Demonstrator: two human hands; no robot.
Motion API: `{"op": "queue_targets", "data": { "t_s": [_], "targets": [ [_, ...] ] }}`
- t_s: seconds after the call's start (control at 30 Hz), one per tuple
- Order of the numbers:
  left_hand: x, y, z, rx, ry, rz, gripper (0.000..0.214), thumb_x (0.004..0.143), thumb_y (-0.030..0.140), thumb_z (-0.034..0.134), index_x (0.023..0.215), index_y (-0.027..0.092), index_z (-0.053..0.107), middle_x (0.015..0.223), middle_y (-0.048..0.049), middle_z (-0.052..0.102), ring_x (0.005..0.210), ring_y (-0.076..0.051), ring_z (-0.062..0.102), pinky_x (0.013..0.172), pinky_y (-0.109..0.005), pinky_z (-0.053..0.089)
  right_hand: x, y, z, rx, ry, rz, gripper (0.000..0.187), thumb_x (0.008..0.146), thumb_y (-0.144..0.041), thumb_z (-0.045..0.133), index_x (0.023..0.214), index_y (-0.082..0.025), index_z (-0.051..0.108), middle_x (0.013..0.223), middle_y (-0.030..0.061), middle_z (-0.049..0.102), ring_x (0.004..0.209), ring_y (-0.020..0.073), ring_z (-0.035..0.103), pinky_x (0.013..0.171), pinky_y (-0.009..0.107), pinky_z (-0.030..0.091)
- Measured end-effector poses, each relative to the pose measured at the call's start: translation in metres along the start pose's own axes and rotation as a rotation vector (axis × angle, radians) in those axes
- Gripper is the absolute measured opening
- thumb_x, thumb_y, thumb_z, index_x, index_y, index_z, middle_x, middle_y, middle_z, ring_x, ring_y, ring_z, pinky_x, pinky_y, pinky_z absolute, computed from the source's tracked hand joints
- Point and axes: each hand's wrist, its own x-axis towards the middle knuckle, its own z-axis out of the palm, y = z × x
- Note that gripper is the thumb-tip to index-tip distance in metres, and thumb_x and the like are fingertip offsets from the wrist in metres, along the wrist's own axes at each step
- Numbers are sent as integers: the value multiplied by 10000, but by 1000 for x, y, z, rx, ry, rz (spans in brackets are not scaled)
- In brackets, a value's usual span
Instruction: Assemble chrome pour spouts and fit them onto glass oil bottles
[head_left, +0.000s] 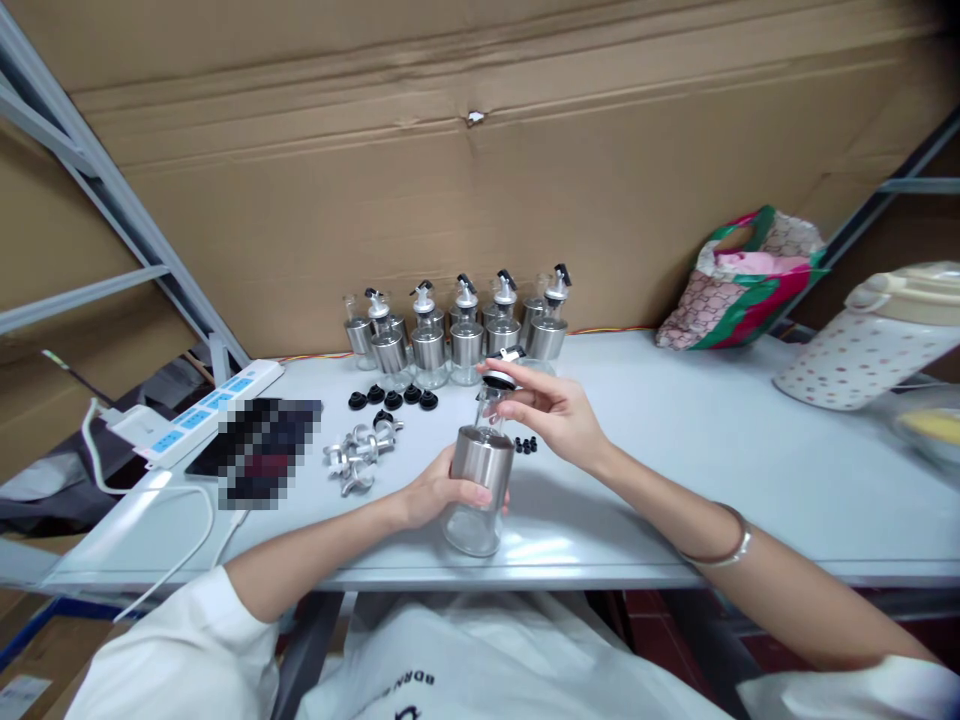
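A glass oil bottle with a brushed-steel sleeve stands slightly tilted at the table's front edge. My left hand is wrapped round its lower body. At the bottle's mouth, the fingers of my right hand grip a black stopper with a pale rim. Whether the stopper is fully seated I cannot tell. Several loose black stoppers lie behind the left hand, and a pile of silvery spout parts is nearer. Small black caps sit beneath the right hand.
Several steel-sleeved bottles, many with pouring spouts, line the back by the cardboard wall. On the left are a power strip, a blurred-out dark device and a white cable. A patterned bag and a dotted jug stand right.
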Motion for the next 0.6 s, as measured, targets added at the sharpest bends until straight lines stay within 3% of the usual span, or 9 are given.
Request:
{"op": "queue_targets", "data": {
  "t_s": [0.23, 0.6],
  "targets": [
    [1, 3, 2, 37, -3, 23, 412, 542, 334, 734, 853, 113, 579, 726, -60, 647, 641, -150, 594, 606, -255, 450, -1, 1, -3, -63, -14, -45, 346, 787, -308, 675, 1130, -264, 671, 1055, 38, 719, 830, 199, 714, 733, 308, 595],
    [-1, 7, 2, 59, -34, -23, 430, 511, 341, 761, 830, 116, 582, 717, -57, 650, 637, -152, 596, 604, -261, 452, -1, -10, -4, -193, 4, -216, 232, 795, -274, 671, 1021, -269, 723, 993, 30, 737, 848, 193, 713, 750, 290, 589]
  ]
}}
